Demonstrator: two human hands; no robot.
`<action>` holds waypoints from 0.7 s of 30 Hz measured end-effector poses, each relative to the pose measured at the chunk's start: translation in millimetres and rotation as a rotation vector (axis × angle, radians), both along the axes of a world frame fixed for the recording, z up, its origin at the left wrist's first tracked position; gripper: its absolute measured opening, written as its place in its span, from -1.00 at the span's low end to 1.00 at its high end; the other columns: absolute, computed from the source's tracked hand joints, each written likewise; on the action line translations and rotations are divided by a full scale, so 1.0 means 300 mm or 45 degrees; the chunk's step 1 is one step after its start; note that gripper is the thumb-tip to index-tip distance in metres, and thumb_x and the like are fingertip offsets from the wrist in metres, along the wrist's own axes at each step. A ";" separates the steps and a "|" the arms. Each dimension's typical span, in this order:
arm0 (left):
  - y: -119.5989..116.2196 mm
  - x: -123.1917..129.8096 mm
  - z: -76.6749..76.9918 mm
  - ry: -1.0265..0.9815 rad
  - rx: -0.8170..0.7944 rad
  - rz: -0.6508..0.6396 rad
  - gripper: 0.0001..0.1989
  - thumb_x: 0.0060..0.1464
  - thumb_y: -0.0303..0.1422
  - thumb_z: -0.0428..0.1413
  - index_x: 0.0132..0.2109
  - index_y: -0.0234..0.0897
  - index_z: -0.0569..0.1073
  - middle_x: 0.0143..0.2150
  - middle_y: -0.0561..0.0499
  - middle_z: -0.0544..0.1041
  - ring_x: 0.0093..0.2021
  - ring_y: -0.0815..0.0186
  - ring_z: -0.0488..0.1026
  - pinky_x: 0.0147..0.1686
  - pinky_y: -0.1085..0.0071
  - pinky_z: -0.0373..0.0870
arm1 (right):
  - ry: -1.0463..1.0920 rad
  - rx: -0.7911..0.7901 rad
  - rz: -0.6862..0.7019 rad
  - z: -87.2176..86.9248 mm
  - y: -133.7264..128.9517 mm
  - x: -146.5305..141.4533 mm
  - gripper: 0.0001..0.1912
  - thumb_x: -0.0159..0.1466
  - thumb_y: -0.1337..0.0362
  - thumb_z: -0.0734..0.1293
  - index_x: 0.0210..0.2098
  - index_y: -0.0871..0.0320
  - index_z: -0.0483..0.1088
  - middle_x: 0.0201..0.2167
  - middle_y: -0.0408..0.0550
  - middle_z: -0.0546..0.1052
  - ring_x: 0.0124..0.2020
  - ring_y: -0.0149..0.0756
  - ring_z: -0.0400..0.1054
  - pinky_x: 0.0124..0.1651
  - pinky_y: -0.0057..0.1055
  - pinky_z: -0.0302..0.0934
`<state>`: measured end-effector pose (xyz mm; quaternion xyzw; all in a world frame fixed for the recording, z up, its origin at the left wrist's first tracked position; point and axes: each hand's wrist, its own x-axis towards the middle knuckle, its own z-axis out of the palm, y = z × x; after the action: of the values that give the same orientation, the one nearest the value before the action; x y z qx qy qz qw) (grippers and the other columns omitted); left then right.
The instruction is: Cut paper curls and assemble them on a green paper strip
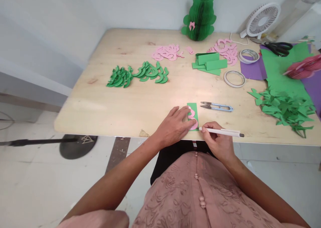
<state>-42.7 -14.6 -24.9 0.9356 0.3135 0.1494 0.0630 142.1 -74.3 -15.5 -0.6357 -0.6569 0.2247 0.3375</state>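
My left hand (177, 124) lies with its fingers spread, pressing a pink scalloped paper cutout (193, 123) onto a green paper strip (192, 104) near the table's front edge. The fingers cover part of the cutout and the strip's left side. My right hand (218, 141) is closed around a white pen (223, 132) with a dark end. The pen's tip points left, at the lower right corner of the green strip. Just beyond my right hand, thread snips (217, 106) with light blue handles lie flat on the table.
Green curved cutouts (150, 72) and pink cutouts (168, 52) lie left of folded green strips (212, 62). Tape rolls (235, 79), black scissors (278, 48) and green scraps (286, 105) are on the right. A green paper rabbit (199, 18) and white fan (263, 20) stand behind.
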 end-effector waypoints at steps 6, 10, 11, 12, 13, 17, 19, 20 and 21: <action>-0.001 0.001 0.002 0.006 -0.022 0.004 -0.75 0.21 -0.42 -0.11 -0.04 -0.16 0.39 0.11 -0.16 0.30 0.26 0.14 0.11 0.19 0.07 0.05 | 0.014 -0.002 0.009 0.000 -0.002 -0.003 -0.88 0.19 0.29 0.22 -0.43 0.13 0.36 -0.53 -0.15 0.44 -0.57 -0.40 0.27 -0.50 -0.48 0.13; -0.001 0.000 0.003 0.003 -0.015 0.007 -0.75 0.21 -0.42 -0.09 -0.04 -0.15 0.39 0.10 -0.15 0.31 0.25 0.13 0.11 0.19 0.07 0.05 | 0.020 -0.013 0.015 0.001 -0.002 -0.004 -0.89 0.19 0.29 0.22 -0.43 0.13 0.35 -0.53 -0.15 0.44 -0.58 -0.40 0.26 -0.51 -0.48 0.13; -0.001 0.000 0.004 0.006 -0.015 0.007 -0.76 0.21 -0.42 -0.10 -0.04 -0.15 0.39 0.10 -0.15 0.31 0.25 0.13 0.11 0.18 0.07 0.05 | 0.022 -0.017 0.018 0.001 -0.002 -0.005 -0.89 0.19 0.29 0.22 -0.43 0.13 0.35 -0.53 -0.14 0.44 -0.57 -0.39 0.27 -0.50 -0.48 0.13; -0.001 0.000 0.004 0.010 -0.017 0.008 -0.76 0.21 -0.42 -0.10 -0.04 -0.15 0.39 0.10 -0.15 0.31 0.26 0.13 0.11 0.18 0.07 0.05 | 0.025 -0.019 0.019 0.001 -0.003 -0.005 -0.89 0.19 0.29 0.22 -0.43 0.13 0.35 -0.52 -0.14 0.44 -0.56 -0.39 0.27 -0.50 -0.48 0.14; -0.001 0.000 0.005 0.011 -0.019 0.009 -0.75 0.22 -0.41 -0.10 -0.04 -0.15 0.39 0.10 -0.15 0.31 0.26 0.13 0.11 0.18 0.07 0.05 | 0.028 -0.020 0.021 0.000 -0.003 -0.006 -0.89 0.19 0.29 0.22 -0.43 0.13 0.35 -0.52 -0.13 0.44 -0.55 -0.39 0.27 -0.49 -0.48 0.14; 0.000 -0.001 0.007 0.005 -0.017 0.004 -0.76 0.21 -0.42 -0.09 -0.04 -0.16 0.39 0.10 -0.15 0.32 0.25 0.13 0.11 0.18 0.07 0.05 | 0.038 -0.029 0.020 -0.001 -0.005 -0.009 -0.88 0.20 0.27 0.22 -0.42 0.13 0.35 -0.54 -0.14 0.42 -0.57 -0.40 0.24 -0.51 -0.48 0.14; -0.001 0.000 0.008 0.002 -0.017 0.003 -0.76 0.20 -0.41 -0.08 -0.04 -0.15 0.39 0.09 -0.14 0.33 0.25 0.13 0.11 0.18 0.07 0.06 | 0.039 -0.035 0.020 0.000 -0.007 -0.011 -0.89 0.20 0.28 0.22 -0.42 0.14 0.34 -0.55 -0.15 0.41 -0.59 -0.41 0.22 -0.53 -0.49 0.12; -0.001 0.000 0.009 0.004 -0.019 0.004 -0.76 0.20 -0.41 -0.08 -0.04 -0.15 0.39 0.09 -0.14 0.32 0.25 0.13 0.11 0.18 0.08 0.05 | 0.041 -0.035 0.020 0.001 -0.007 -0.013 -0.89 0.20 0.28 0.22 -0.42 0.14 0.34 -0.55 -0.15 0.41 -0.60 -0.42 0.22 -0.53 -0.49 0.12; -0.001 0.000 0.010 0.005 -0.020 0.006 -0.76 0.21 -0.41 -0.09 -0.04 -0.15 0.39 0.09 -0.14 0.32 0.25 0.14 0.11 0.18 0.09 0.05 | 0.043 -0.035 0.024 0.002 -0.008 -0.013 -0.89 0.20 0.28 0.22 -0.42 0.14 0.34 -0.55 -0.15 0.41 -0.59 -0.42 0.22 -0.53 -0.49 0.12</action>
<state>-42.7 -15.0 -22.0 0.9347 0.3171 0.1452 0.0694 138.1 -76.8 -15.1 -0.6302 -0.6538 0.2477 0.3377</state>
